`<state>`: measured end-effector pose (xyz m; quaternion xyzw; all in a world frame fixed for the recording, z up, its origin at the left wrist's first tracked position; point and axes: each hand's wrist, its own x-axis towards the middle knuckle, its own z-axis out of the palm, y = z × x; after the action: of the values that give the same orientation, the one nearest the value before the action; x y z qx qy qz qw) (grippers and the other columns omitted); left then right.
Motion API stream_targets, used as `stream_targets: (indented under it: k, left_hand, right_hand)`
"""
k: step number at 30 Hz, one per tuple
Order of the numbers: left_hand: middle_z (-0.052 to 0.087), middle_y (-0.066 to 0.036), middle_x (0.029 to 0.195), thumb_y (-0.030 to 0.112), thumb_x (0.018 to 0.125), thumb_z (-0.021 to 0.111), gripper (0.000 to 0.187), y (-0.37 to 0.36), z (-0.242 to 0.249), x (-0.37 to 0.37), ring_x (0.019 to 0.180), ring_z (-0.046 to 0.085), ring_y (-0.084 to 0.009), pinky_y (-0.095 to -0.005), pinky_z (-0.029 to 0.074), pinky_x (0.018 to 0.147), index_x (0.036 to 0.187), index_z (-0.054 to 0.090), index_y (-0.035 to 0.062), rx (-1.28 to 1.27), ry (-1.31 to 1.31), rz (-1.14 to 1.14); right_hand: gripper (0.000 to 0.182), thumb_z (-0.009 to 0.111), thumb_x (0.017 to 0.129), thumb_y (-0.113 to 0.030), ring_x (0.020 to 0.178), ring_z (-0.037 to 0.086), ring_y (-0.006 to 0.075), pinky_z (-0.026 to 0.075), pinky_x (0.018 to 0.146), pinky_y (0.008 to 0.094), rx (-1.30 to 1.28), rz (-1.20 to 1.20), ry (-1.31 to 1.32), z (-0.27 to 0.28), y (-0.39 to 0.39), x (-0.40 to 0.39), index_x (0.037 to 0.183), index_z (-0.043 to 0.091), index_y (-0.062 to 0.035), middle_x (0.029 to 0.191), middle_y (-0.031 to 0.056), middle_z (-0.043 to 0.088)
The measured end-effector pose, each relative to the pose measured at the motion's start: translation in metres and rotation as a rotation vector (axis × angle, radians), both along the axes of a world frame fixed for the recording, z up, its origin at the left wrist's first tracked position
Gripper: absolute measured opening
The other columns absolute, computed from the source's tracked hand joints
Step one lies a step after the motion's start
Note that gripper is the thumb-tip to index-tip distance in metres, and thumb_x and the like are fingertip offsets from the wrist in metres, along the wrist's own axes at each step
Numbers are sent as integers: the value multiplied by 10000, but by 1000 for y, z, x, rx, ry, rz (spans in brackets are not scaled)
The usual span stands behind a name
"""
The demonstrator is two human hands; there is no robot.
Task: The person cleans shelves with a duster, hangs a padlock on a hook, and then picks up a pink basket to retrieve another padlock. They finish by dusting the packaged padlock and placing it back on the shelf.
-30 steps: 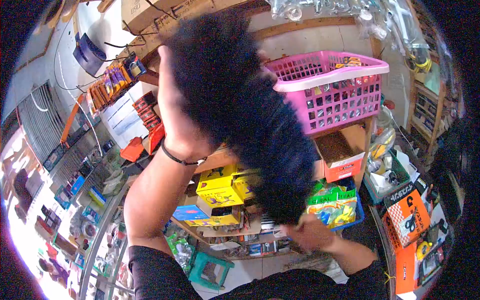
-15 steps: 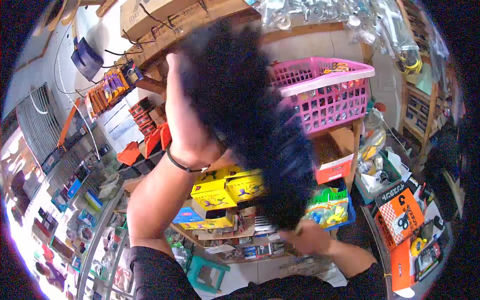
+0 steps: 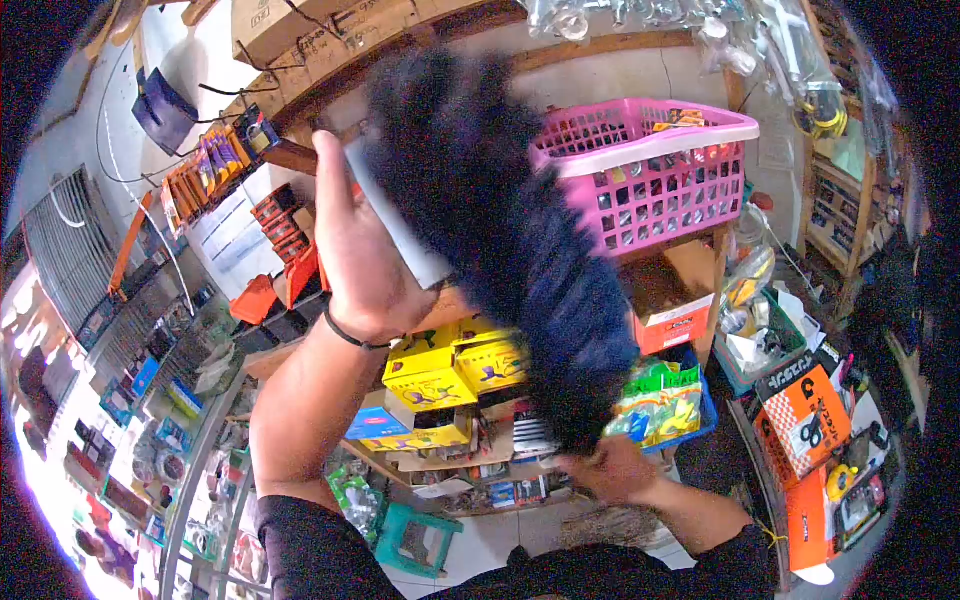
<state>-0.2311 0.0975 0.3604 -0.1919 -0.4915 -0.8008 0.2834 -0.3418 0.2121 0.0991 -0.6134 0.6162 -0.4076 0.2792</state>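
A large dark, bristly brush point(image 3: 570, 300) stretches slantwise across the middle, blurred in places. My left hand point(image 3: 365, 255) is against the pale grey flat back point(image 3: 400, 225) at its upper left side. The thumb points up along that back, and the other fingers are hidden behind the brush. At the lower end of the bristles, my right hand point(image 3: 615, 470) is closed around the brush's end, its fingers partly in shadow.
Behind the brush stand a pink basket point(image 3: 660, 195), yellow boxes point(image 3: 430, 375) and an orange-and-white carton point(image 3: 675, 325). Orange boxes point(image 3: 805, 420) lie at the right. A glass case point(image 3: 190, 480) is on the left, a teal stool point(image 3: 415, 540) below.
My left hand has shifted slightly left and turned, so more of its palm and the brush's grey back show. My right hand is almost where it was.
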Motion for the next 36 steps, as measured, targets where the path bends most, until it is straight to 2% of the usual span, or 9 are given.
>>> stream_targets:
  k: [3,8,13,19,21,25,30,31,36]
  left_hand:
    - [454,-211,1166,677,738,334,815,-51,-5,8,1013,493,-348,-446,377,892,1232,363,29,-349,-201,-316]
    - [475,-230,1124,650,763,296,791,-35,-9,21,1060,447,-365,-454,378,888,1217,358,5,117,87,-214]
    - [478,-193,1137,542,812,331,676,-69,-10,59,957,524,-312,-442,431,817,1250,328,29,-85,-59,319]
    - [430,-224,1189,681,739,297,849,-124,-6,104,1052,457,-379,-508,391,858,1224,350,-14,-246,3,-120]
    - [421,-245,1186,671,751,284,851,-101,-3,125,1056,449,-394,-500,409,841,1239,311,-25,152,95,70]
    - [451,-235,1148,667,759,270,843,-157,-25,161,1000,488,-386,-458,433,823,1239,302,-26,-171,97,-138]
    - [468,-225,1138,649,770,277,786,-139,-24,205,1001,496,-365,-447,371,902,1166,408,-18,162,151,437]
    - [470,-223,1138,636,773,290,784,-179,-36,220,1014,491,-364,-453,373,901,1184,391,-23,-160,73,4]
    - [501,-189,1120,632,777,291,762,-176,-34,237,1018,497,-330,-442,392,877,1184,410,-2,36,135,172]
  right_hand:
    - [319,581,775,-316,518,532,160,409,499,323,-25,-11,16,-4,-5,17,677,582,-12,560,125,564]
    - [500,606,730,-425,406,496,244,365,421,391,24,-42,-186,18,-16,29,495,534,10,434,146,491]
    - [482,635,721,-393,393,481,213,365,412,355,-54,-14,-193,22,-35,43,471,523,4,427,138,479]
    - [436,612,761,-352,369,446,108,346,378,290,-157,67,-48,35,-57,89,489,544,-19,393,58,459]
    - [383,569,782,-369,508,534,234,428,503,363,174,-46,-147,38,-69,92,681,577,0,582,154,559]
    - [462,591,753,-420,461,509,187,416,475,347,158,184,176,18,-88,118,584,511,2,496,124,507]
    - [505,552,786,-422,410,444,149,359,416,332,249,108,236,41,-117,133,495,483,-15,425,91,451]
    - [502,549,793,-411,401,438,133,348,403,321,278,242,312,47,-120,142,484,481,-21,420,81,448]
    - [478,558,785,-420,431,432,161,365,433,339,63,36,-30,36,-145,152,546,512,-9,462,85,477]
